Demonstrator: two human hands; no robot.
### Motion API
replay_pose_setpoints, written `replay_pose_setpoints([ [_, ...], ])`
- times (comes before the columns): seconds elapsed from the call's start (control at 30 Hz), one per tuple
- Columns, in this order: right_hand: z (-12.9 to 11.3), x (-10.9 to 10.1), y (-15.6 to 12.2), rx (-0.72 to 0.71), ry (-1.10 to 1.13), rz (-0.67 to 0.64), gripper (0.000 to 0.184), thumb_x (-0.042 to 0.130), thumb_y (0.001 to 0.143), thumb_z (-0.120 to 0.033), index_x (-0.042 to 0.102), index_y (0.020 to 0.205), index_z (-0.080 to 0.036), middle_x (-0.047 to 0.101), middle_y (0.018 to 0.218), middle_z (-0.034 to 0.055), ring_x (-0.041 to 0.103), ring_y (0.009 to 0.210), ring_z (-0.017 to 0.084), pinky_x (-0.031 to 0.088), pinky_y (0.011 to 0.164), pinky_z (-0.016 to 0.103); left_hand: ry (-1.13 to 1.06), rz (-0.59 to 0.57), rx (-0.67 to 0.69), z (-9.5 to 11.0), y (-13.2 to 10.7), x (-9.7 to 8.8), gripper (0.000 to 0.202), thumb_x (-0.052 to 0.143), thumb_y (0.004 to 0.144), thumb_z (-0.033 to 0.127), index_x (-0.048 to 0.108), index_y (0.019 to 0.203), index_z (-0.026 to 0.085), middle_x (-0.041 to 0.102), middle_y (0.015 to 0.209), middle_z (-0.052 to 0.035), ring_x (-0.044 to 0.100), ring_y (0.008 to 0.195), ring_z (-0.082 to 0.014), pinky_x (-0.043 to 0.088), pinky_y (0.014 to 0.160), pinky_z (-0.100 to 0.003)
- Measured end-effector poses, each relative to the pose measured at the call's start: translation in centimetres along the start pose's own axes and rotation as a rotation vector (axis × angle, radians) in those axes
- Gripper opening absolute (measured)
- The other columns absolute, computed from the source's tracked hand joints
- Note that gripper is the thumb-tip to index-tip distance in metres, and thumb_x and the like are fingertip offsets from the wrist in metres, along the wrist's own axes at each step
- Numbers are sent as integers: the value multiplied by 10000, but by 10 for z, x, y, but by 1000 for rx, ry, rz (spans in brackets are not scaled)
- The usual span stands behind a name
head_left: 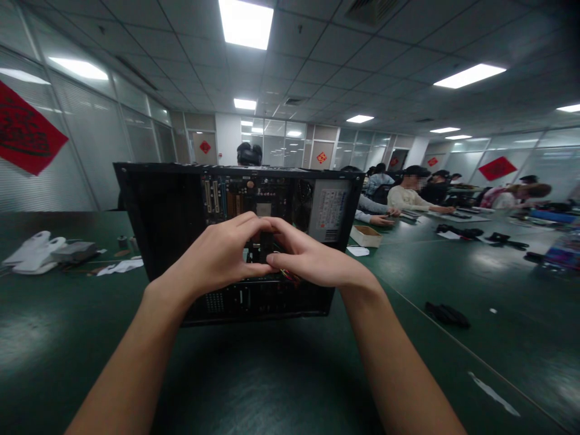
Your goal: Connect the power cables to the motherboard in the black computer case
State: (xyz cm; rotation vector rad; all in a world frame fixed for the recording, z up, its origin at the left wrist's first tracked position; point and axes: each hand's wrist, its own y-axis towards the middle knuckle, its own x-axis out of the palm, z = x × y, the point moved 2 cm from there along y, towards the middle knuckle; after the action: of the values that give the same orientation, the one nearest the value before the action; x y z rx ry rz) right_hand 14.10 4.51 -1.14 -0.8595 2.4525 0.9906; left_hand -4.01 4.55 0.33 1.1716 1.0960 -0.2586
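An open black computer case [158, 181] stands in front of me, its open side towards me. Inside it I see a motherboard [244, 202], a fan [302, 202] and a power supply [330, 208] with a label. My left hand [222, 248] and my right hand [308, 251] meet before the case, fingertips together above and thumbs close below, forming a ring. Within that ring shows a small dark block [266, 244]; whether the fingers grip it or it sits behind them is unclear. Coloured wires [290, 277] show just under my right hand.
The green table [254, 380] bears a white plastic bag [34, 251] and a grey box [75, 251] at left. To the right are an open carton [366, 237], a black item [447, 315] and a white strip [493, 394]. Other people [410, 190] sit along the table.
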Motion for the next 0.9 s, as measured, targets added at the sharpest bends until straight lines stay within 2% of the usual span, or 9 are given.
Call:
replay_pose_setpoints([
  [0.37,4,1,2,-20,67,5,559,577,864,-133,481,1408,-216,494,1467,59,400,1405,206,237,1233,396,6,5,-14,-3,-2,3,519,776,800,356,600,1270,225,659,1174,-59,650,1050,-242,537,838,-326],
  [0.7,4,3,1,43,25,43,615,568,845,-137,433,1441,-208,484,1486,69,437,1379,204,290,1209,401,46,-21,2,-3,-3,0,492,741,834,360,601,1287,230,654,1222,-69,652,1089,-246,549,880,-341],
  [0.8,3,2,0,53,30,75,627,565,830,-127,433,1438,-212,473,1498,68,418,1401,199,283,1214,390,114,8,32,0,-2,0,494,711,857,359,585,1315,224,652,1246,-79,657,1094,-250,555,883,-348],
  [0.9,4,0,1,81,77,151,620,571,807,-125,457,1410,-216,497,1475,66,421,1401,204,286,1215,399,224,104,85,4,1,1,470,676,882,316,578,1329,207,639,1290,-100,651,1114,-257,554,898,-362],
])
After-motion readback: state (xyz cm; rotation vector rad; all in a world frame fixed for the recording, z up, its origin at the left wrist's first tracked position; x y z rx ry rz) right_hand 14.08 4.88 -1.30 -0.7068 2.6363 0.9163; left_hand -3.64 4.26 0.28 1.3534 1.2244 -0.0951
